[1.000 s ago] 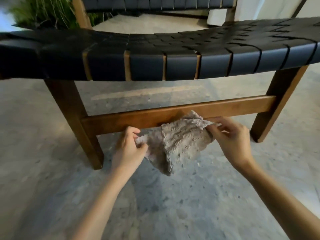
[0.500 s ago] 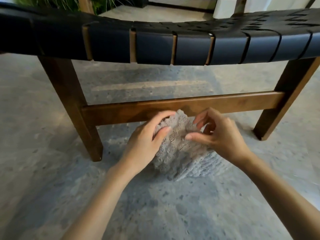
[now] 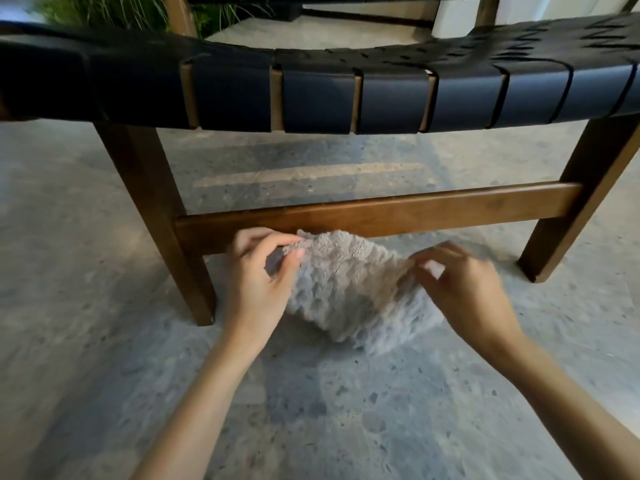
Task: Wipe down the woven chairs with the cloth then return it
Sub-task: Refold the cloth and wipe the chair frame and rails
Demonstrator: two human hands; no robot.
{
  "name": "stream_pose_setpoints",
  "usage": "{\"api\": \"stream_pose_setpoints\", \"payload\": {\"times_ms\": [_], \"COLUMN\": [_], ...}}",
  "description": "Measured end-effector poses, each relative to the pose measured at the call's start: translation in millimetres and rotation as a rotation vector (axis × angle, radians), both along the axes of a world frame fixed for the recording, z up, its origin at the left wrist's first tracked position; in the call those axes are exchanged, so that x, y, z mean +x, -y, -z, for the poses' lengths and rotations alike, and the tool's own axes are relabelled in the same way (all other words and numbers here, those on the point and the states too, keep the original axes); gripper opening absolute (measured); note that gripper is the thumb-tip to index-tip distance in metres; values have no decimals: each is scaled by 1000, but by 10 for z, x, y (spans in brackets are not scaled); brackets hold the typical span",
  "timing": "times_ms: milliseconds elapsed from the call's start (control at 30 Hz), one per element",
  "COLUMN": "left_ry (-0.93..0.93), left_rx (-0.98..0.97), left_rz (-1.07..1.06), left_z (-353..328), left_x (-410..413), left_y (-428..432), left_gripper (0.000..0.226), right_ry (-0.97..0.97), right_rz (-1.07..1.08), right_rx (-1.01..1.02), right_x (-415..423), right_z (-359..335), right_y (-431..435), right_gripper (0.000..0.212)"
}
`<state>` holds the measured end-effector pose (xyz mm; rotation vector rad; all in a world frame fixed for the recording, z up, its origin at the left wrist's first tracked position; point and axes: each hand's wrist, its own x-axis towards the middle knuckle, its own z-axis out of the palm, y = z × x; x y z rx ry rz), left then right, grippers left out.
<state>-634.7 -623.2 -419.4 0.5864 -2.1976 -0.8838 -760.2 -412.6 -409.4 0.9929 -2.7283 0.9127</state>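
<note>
Spreading the cloth [image 3: 346, 292] back out before the lower rail [image 3: 415, 207] of the woven chair [image 3: 318, 98].
Pinched at left by left hand [image 3: 256, 278], pulled wide from the earlier bunch, pinched at right by blurred right hand [image 3: 464, 289]; likely baring a fresh face for wiping.

Bare forearms [image 3: 207, 393], bare hands [image 3: 256, 285], nails apparently short, unpainted

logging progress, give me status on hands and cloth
Grips: left hand pinches cloth at one edge, right hand at the other, blurred. Cloth stretched between, low before the rail. Nearest obstacle: chair leg, on the left.
</note>
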Motion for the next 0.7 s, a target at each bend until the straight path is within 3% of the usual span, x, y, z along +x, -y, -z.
{"api": "stream_pose_setpoints", "payload": {"times_ms": [100, 267, 367, 533, 633, 700], "left_ry": [-112, -297, -407, -458, -313, -110], "left_rx": [-16, 434, 614, 485, 318, 175], "left_rz": [-79, 73, 81, -47, -86, -86], "left_z": [-144, -377, -426, -385, -333, -271], "left_x": [-3, -3, 17, -107, -161, -158], "left_y": [14, 6, 49, 247, 448, 567], "left_gripper": [9, 7, 9, 12, 10, 26], "right_ry": [-150, 31, 8, -7, -46, -26], "right_rz": [39, -39, -83, -203, -271, -334], "right_rx": [-215, -436, -470, -274, -45, 110], "right_x": [30, 85, 129, 69, -66, -135], "right_z": [-211, -446, -451, -368, -344, -312], "right_y": [78, 335, 489, 765, 961, 1093], "right_gripper": [9, 6, 9, 28, 43, 54]}}
